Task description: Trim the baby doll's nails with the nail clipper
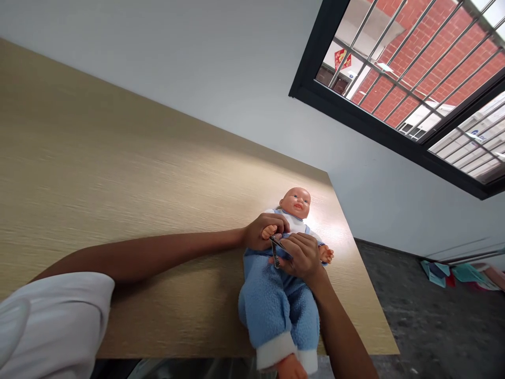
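Note:
A baby doll (282, 300) in a blue fleece suit lies on its back on the wooden table (138, 210), its feet hanging over the near edge. My left hand (260, 234) is closed around the doll's small right hand, pinching it between thumb and fingers. My right hand (302, 258) is closed on a metal nail clipper (276, 250), whose jaws sit right at the doll's fingers. The doll's other hand (326, 255) sticks out to the right.
The table's right edge (355, 247) drops to a dark floor. Coloured fabric or paper items (461, 273) lie on the floor by the white wall. A barred window (414, 79) is above right.

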The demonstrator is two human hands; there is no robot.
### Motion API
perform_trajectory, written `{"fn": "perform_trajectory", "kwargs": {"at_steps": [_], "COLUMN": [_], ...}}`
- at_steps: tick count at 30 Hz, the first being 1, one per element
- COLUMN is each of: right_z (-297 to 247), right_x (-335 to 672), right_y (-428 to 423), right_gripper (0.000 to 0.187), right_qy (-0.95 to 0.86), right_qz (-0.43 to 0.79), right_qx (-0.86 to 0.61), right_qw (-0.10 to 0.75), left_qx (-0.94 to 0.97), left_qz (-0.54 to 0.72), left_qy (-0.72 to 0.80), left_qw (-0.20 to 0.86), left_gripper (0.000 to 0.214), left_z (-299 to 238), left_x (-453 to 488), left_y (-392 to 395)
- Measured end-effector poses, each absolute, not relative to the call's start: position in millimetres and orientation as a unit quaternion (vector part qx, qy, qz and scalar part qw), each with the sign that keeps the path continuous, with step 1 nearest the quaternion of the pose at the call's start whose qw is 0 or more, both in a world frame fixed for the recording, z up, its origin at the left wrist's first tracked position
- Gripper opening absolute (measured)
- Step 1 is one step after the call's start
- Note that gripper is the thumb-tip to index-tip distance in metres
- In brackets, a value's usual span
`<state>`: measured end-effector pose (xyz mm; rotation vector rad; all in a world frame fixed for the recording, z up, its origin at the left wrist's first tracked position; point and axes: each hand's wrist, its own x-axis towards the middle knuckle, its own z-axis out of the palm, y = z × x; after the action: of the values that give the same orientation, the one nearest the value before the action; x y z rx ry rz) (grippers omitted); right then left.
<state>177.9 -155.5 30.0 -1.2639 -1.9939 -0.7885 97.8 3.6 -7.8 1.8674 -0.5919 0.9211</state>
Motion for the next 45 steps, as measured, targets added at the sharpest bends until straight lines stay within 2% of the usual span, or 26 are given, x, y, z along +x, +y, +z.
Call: {"fn": "perform_trajectory", "kwargs": {"at_steps": [8, 15, 22, 29, 34, 40, 45], "right_z": [27.7, 27.0, 29.4, 31.2, 32.8, 33.2, 29.9], "right_x": [181.6, 179.8, 179.5, 178.9, 178.2, 176.1, 178.1], "right_y": [-157.7, -158.0, -157.9, -157.0, -157.1, -157.0, -156.6], "right_gripper": [0.027, 0.031, 0.027, 0.029, 0.020, 0.026, 0.030], "right_qy": [-0.776, -0.743, -0.767, -0.770, -0.780, -0.761, -0.759], "right_qz": [-0.288, -0.319, -0.310, -0.313, -0.291, -0.297, -0.296], "right_qx": [-0.481, -0.466, -0.478, -0.477, -0.477, -0.464, -0.480], "right_qw": [0.289, 0.358, 0.294, 0.286, 0.281, 0.342, 0.325], "left_qx": [0.764, 0.757, 0.758, 0.761, 0.762, 0.767, 0.768], "left_qz": [0.371, 0.382, 0.377, 0.372, 0.374, 0.377, 0.374], "left_qy": [-0.237, -0.246, -0.240, -0.239, -0.241, -0.247, -0.244], "left_qw": [0.471, 0.469, 0.474, 0.475, 0.470, 0.458, 0.460], "left_gripper": [0.035, 0.033, 0.033, 0.033, 0.033, 0.031, 0.032], "left_z": [-7.4, -8.4, -8.0, -5.9, -6.4, -5.0, -4.6], "left_x": [97.7, 98.3, 98.0, 96.6, 97.3, 96.0, 95.6], "left_y": [3.3, 3.7, 3.3, 2.9, 3.0, 2.6, 2.5]}}
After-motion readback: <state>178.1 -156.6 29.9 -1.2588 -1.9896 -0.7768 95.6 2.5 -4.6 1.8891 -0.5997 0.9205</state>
